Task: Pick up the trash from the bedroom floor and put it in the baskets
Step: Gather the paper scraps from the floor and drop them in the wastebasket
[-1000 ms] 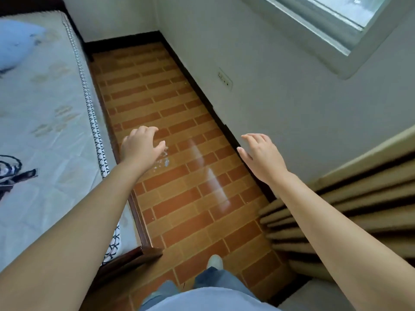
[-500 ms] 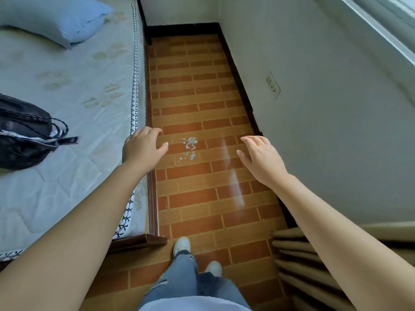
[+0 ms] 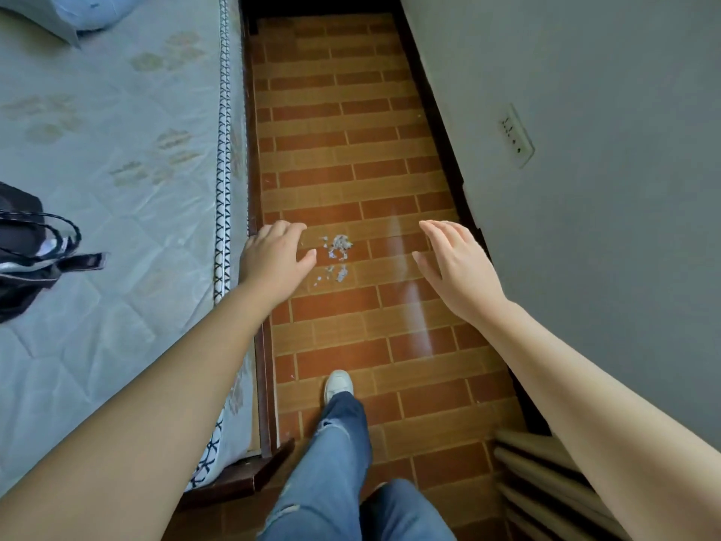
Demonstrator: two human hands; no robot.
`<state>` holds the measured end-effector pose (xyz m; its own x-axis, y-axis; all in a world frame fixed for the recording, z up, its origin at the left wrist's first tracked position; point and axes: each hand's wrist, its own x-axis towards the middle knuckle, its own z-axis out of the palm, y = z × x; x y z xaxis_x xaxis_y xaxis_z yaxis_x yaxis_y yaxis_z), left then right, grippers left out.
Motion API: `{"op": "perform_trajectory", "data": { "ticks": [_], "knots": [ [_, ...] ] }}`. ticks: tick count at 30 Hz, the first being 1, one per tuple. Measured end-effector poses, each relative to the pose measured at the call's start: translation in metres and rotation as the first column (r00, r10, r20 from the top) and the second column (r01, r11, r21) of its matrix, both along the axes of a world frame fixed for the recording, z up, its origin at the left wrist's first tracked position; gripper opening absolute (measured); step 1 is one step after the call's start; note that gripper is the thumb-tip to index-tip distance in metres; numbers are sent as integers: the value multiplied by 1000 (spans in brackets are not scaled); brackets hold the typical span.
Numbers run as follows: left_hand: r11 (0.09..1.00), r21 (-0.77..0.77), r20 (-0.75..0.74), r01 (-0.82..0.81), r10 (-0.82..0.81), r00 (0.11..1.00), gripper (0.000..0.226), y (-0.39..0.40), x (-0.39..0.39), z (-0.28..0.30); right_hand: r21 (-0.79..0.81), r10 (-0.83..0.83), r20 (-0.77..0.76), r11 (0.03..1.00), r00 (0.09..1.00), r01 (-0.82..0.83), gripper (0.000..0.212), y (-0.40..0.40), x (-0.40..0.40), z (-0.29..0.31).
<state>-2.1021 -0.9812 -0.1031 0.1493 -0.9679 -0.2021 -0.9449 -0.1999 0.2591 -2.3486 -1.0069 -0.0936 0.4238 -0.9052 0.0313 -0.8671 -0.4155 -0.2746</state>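
A small scatter of pale torn paper scraps (image 3: 337,253) lies on the brick-patterned floor (image 3: 343,150) in the narrow aisle between bed and wall. My left hand (image 3: 273,259) is stretched out in front of me, fingers loosely curled and holding nothing, and appears just left of the scraps. My right hand (image 3: 454,263) is held out to their right, palm turned inward, fingers apart and empty. Both hands are raised well above the floor. No basket is in view.
A bed with a light quilted mattress (image 3: 117,189) fills the left side; a black bag (image 3: 27,247) and a blue pillow (image 3: 89,9) lie on it. A grey wall with a socket (image 3: 517,136) bounds the right. Slatted furniture (image 3: 546,486) stands at lower right. My leading foot (image 3: 338,384) is on the floor.
I have stepped forward down the aisle and the view has tilted down. The scraps, first hidden behind my left hand, now lie between both hands. Both hands stay outstretched and empty.
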Motion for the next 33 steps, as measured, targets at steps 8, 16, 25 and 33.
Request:
{"op": "perform_trajectory", "data": {
  "ticks": [8,16,25,33],
  "knots": [
    [999,31,-5,-10,10,1000,48,-83,20,-110,75,5,-13,997,1000,-5,46,-81,33,-112],
    [996,81,13,-24,23,1000,52,-123,26,-309,161,29,-53,987,998,-20,51,-134,43,-311],
    [992,123,31,-38,35,999,58,-148,34,-534,204,82,-84,977,993,-64,53,-173,52,-511],
    [979,198,0,-51,52,999,66,-170,46,-646,305,96,-109,950,989,-59,54,-198,65,-607]
  ]
}}
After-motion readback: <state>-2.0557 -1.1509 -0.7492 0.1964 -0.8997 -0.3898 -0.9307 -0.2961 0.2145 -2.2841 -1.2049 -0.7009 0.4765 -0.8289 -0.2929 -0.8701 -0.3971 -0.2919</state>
